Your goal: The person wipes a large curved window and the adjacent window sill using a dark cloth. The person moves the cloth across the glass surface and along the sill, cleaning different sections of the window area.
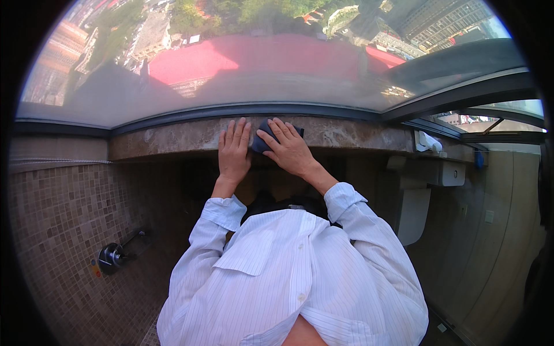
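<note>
A brown marbled stone windowsill (181,136) runs along the foot of a large window (259,86). My left hand (234,149) lies flat on the sill, its fingers pointing towards the glass and nothing seen in it. Just to its right, my right hand (288,147) presses down on a folded dark blue cloth (262,145), which shows on both sides of the fingers. The cloth rests on the sill, near the dark window frame (298,108).
At the right stand a white toilet (413,212) and a crumpled white item (427,142) on the sill. An opened window pane (497,121) lies beyond. A dark shower valve (111,258) juts from the mosaic-tiled wall (56,212) at the left.
</note>
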### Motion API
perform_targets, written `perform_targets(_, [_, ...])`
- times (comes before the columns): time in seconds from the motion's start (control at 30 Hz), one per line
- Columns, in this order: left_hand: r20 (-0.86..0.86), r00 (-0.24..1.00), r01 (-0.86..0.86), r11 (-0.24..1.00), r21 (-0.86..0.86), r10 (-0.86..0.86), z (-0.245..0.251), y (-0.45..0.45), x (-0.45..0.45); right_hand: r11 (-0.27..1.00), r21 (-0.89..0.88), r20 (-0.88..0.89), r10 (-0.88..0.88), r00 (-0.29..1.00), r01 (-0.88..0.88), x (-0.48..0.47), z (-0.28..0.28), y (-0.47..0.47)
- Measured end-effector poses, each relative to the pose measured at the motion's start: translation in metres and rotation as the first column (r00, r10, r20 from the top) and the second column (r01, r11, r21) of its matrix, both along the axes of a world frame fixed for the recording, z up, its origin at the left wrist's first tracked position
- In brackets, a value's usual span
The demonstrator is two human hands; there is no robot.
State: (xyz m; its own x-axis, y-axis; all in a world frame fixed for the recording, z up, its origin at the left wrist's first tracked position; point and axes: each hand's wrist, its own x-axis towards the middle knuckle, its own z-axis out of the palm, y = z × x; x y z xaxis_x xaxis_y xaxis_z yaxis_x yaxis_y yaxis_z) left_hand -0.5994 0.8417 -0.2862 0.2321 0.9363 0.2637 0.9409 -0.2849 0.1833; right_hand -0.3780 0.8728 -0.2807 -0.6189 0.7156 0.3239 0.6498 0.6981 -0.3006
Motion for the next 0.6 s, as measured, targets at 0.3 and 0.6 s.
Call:
perform_targets(0.3, [0.110, 0.992, 0.067, 0.998, 0.008, -0.068, -0.009, 0.001, -0.002, 0.912, 0.022, 0.208, -0.405, 0.890, 0.410, 0.178, 0.020, -0.028])
perform_targets(0.6, [0.083, 0.991, 0.101, 0.993, 0.053, -0.106, -0.010, 0.003, -0.004, 0.950, -0.030, 0.025, -0.310, 0.950, 0.310, 0.045, 0.013, -0.017])
